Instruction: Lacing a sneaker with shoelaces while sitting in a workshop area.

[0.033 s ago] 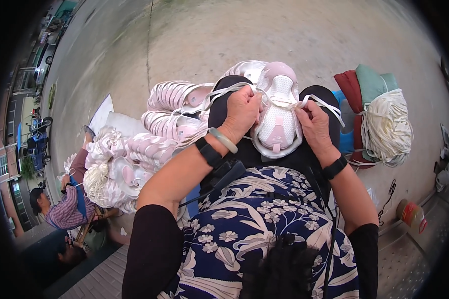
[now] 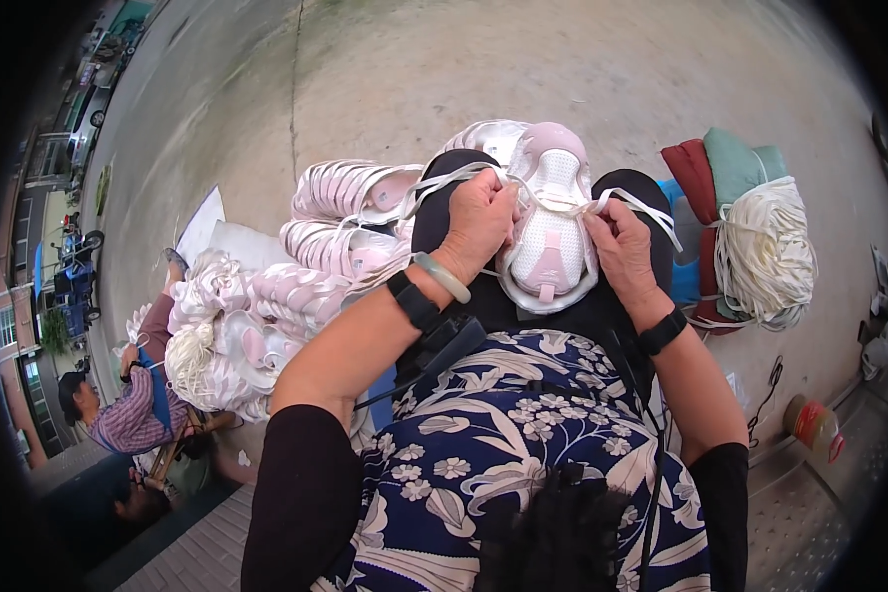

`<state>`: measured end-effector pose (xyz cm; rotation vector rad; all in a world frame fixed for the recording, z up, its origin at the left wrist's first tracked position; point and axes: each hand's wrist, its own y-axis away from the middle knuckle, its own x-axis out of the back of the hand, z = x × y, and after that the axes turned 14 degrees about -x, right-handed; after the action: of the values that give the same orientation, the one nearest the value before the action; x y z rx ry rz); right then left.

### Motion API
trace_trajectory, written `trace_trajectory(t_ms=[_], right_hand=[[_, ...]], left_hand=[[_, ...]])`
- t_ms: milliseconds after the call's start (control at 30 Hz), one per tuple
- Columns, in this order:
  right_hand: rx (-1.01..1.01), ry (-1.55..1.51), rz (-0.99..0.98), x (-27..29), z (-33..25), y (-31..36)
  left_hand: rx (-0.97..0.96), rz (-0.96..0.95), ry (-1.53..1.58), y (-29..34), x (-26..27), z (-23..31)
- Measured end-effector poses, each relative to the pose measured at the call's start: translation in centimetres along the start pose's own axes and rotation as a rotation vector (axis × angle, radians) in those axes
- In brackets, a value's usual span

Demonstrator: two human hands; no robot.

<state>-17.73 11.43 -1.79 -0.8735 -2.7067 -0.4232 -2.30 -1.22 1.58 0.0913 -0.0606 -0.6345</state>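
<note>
A pink and white shoe upper [image 2: 553, 242] rests on my lap between my knees, its tongue side nearest me. White shoelace [image 2: 651, 210] runs across its lower lacing. My left hand [image 2: 481, 215] is closed on the lace at the left side of the upper, with a long lace end trailing off to the left. On the other side my right hand [image 2: 622, 242] pinches the lace between thumb and fingers, and its loose end sticks out to the right over my knee.
Nested rows of pink and white shoe uppers [image 2: 340, 192] lie to the left, with more piled behind a bundle of cream laces [image 2: 195, 360]. At right, a white lace bundle [image 2: 768, 252] sits on red and green cloth [image 2: 740, 170]. A person [image 2: 133, 414] sits far left. A plastic jar [image 2: 814, 426] stands lower right.
</note>
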Motion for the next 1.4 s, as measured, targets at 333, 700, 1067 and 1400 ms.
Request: trace_trajectory(t_ms=[333,700,1067,1400], right_hand=[[0.015,-0.039,-0.017,0.0,0.1,0.1],[0.033,-0.061,-0.009,-0.1,0.5,0.1],[-0.092,0.014,0.074,1.6,-2.2,1.4],[0.328,0.47,-0.023,-3.4,-5.6,1.8]], left_hand=[[-0.049,0.024,-0.142,-0.4,-0.3,-1.1],[-0.54,-0.05,-0.714,-0.4,-0.4,-1.4],[-0.477,-0.12,-0.654,0.8,-0.4,0.9],[-0.632,-0.242,-0.77,2.0,0.8,0.3]])
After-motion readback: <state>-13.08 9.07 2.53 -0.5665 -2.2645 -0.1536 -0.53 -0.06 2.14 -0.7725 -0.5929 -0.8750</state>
